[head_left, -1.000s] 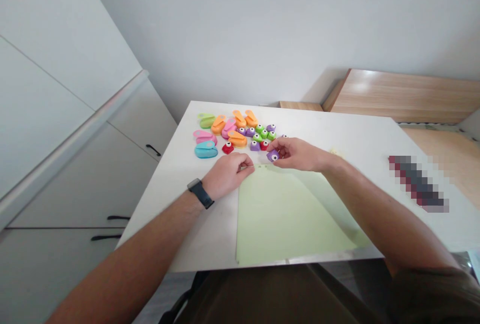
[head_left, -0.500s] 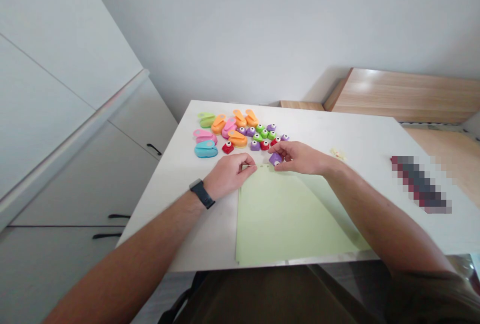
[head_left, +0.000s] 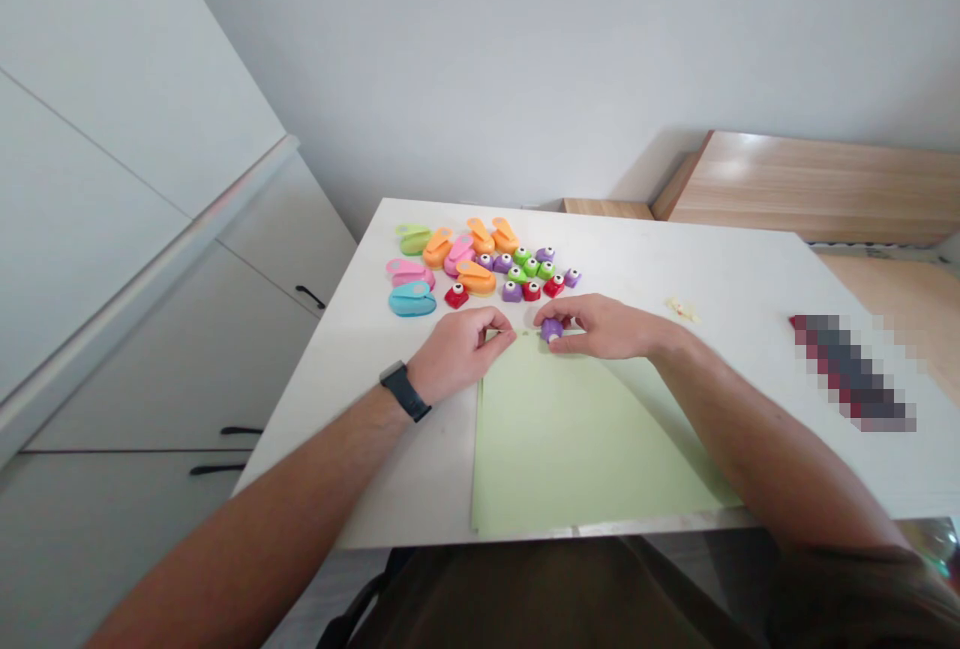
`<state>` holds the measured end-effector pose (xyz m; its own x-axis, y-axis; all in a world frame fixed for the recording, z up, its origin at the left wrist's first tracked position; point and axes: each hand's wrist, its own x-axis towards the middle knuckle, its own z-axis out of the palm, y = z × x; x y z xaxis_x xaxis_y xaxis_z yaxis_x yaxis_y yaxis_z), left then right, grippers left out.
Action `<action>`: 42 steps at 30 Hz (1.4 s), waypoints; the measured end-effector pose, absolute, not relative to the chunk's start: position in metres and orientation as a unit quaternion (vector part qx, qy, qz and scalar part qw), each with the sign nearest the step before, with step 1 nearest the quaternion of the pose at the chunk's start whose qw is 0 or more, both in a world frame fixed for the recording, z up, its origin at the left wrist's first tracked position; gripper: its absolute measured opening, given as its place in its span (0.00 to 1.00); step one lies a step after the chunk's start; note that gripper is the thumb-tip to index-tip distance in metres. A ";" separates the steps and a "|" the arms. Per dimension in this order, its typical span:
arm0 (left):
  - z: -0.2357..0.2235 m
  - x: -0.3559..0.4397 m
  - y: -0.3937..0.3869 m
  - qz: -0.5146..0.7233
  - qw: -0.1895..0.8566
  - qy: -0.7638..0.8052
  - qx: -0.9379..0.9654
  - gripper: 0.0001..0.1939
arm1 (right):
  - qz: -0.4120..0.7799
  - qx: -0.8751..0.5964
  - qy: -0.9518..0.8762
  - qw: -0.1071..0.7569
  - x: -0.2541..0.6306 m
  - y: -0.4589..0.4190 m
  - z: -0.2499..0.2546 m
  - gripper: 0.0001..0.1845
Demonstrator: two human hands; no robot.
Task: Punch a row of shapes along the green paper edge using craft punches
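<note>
Pale green paper lies on the white table, at least two sheets by its left edge, with small punched holes along the far edge. At the far left corner my left hand pinches the paper's edge between thumb and fingers. My right hand has its fingers closed round a small purple craft punch at that same far edge, right of the holes. How far the paper sits inside the punch cannot be made out.
Beyond the hands stand several small punches in red, green and purple, with larger lever punches such as a blue one on the left. Paper scraps lie to the right, near a blurred dark object.
My right hand has lowered slightly toward me, and the purple punch has turned within its fingers. My left hand has stayed on the paper's corner.
</note>
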<state>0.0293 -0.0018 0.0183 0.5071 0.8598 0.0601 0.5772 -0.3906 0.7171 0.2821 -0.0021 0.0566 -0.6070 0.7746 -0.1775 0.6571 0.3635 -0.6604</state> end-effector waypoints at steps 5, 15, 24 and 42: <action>0.019 0.030 -0.002 0.218 0.321 0.447 0.806 0.12 | 0.373 -0.430 -0.819 0.072 0.283 0.000 0.055 0.19; 0.019 0.030 -0.002 0.210 0.322 0.450 0.806 0.13 | 0.364 -0.444 -0.817 0.049 0.281 0.003 0.055 0.18; 0.019 0.031 -0.001 0.209 0.324 0.455 0.802 0.13 | 0.370 -0.440 -0.817 0.050 0.280 0.004 0.055 0.17; 0.016 0.030 -0.001 0.210 0.315 0.458 0.804 0.13 | 0.372 -0.458 -0.805 0.054 0.276 0.000 0.054 0.17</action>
<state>0.0297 -0.0005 0.0156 0.4917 0.8694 0.0493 0.6046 -0.3816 0.6992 0.2762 -0.0003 0.0544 -0.5750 0.7777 -0.2541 0.6973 0.3034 -0.6494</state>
